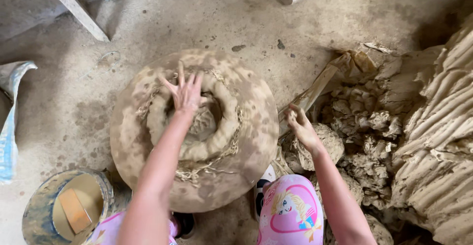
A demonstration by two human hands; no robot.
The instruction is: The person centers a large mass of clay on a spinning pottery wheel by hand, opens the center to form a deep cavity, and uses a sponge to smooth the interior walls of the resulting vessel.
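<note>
A round, mud-smeared disc (246, 161) lies on the floor in front of me. On it sits a thick ring of clay (227, 119) with straw at its edge. My left hand (185, 91) is spread flat, fingers apart, pressing on the ring's far inner side. My right hand (301, 126) reaches to the right, fingers curled into a lump of clay (329, 141) at the edge of a large clay pile (384, 126).
A heap of ridged clay (443, 141) fills the right side. A bucket (39, 210) with muddy water and a flat orange piece stands at bottom left. A plastic sack (10, 126) lies at the left edge, a wooden plank (74, 6) at top left.
</note>
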